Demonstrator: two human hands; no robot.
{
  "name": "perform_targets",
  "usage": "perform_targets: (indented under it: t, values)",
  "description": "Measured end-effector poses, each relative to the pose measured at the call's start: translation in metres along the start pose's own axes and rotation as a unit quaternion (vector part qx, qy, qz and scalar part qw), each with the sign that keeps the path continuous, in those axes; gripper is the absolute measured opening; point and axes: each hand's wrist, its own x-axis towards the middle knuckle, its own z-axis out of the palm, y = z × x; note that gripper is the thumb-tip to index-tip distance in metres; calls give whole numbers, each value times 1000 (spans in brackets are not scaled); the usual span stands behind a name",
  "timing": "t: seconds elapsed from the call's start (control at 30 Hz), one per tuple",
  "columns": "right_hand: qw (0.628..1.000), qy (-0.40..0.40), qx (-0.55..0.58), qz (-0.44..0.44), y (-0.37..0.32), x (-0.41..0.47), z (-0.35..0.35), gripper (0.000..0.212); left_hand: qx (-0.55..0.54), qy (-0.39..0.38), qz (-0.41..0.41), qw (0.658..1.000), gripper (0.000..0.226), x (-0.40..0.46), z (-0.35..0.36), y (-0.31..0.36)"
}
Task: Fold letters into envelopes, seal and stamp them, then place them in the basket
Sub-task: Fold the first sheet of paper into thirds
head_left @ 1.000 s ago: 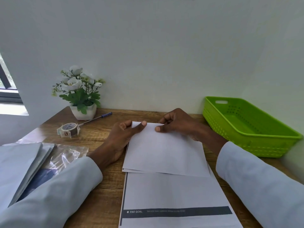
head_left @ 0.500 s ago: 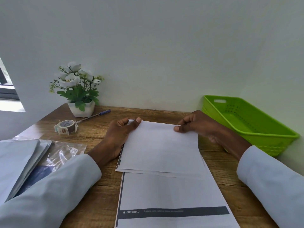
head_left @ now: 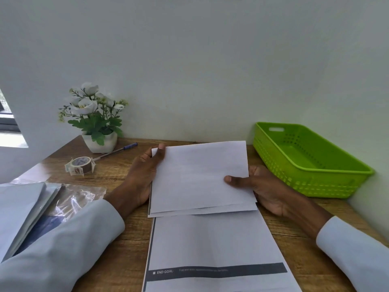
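Early still: both hands, left hand (head_left: 145, 175) & right hand (head_left: 259, 186), pinch the folded white paper letter (head_left: 200, 178). Green plastic basket (head_left: 311, 180) holds nothing; envelope, seal, stamp all left.

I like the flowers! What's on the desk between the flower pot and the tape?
Head view: only bare wooden desk lies between flower pot and tape roll.

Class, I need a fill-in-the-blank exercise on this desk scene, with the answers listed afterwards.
1. The basket on the desk is coloured ____.
2. Both hands hold a folded ____.
3. The pen lies beside the pot of ____ flowers.
4. The dark band on the printed sheet reads END ____.

Answers: green; paper; white; GOAL
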Motion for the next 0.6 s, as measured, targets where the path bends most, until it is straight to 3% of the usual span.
perform_targets:
  t: [0.07, 0.23, 0.47, 0.6]
  values:
    - [999, 30, 22, -16, 4, 2, 4, 38, 9, -18, -7, 1000, 33, -2, 3, 0]
    - [990, 110, 55, -73, 4, 8, 4, 36, 40, -83, -47, 995, 70, -1, 1, -5]
    - [998, 20, 39, -33, -1, 7, -6, 34, 62, -105, -40, 992, 37, -1, -1, -7]
    - [998, 26, 36, -52, -6, 7, -15, 36, 44, -99, -63, 992, 32, 0, -1, -6]
